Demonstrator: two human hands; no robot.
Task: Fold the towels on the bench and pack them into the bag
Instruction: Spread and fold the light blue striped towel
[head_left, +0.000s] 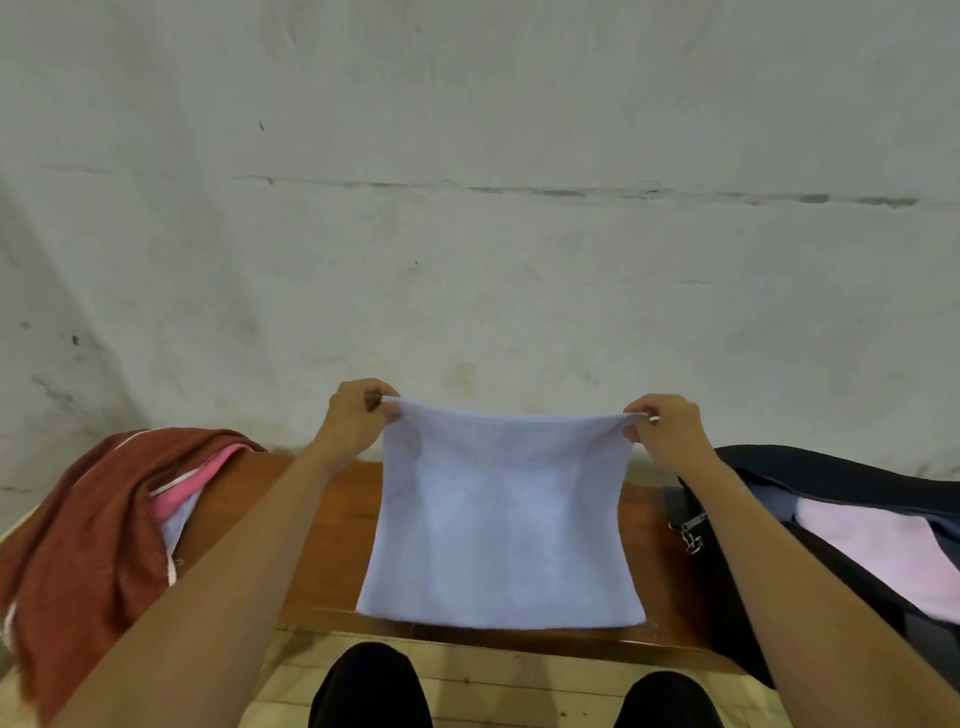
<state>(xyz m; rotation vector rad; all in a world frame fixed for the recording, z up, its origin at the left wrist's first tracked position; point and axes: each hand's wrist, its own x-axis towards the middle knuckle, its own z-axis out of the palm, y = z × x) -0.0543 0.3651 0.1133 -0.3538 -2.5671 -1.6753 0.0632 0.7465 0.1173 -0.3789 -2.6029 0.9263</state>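
A pale, scuffed wall (467, 208) fills the upper view; below it runs the brown wooden bench (332, 519), its near edge just above the person's dark-clad knees and a light plank floor (467, 675); at the right end of the bench lies the black bag (727, 597), unzipped, with a pink towel (883, 556) already lying inside it; at the left end sits a heap of unfolded cloth, a rust-brown towel (78, 545) draped over a bright pink one (182, 493) and a paler piece beneath.

Between heap and bag, the light blue towel (498, 519) hangs over the middle of the bench, its lower edge resting near the front edge of the seat, its upper edge lifted and stretched taut; the left hand (358, 421) pinches the top left corner between thumb and curled fingers; the right hand (665, 431) pinches the top right corner the same way, the remaining fingers tucked in.

The towel looks light, soft and limp, probably terry; it should sag wherever it is not held, so corners are the sound places to grip, as now; it seems neither slippery nor fragile. Judging by its squarish shape it may already be folded once; a further fold likely remains before it goes into the bag beside the pink one.
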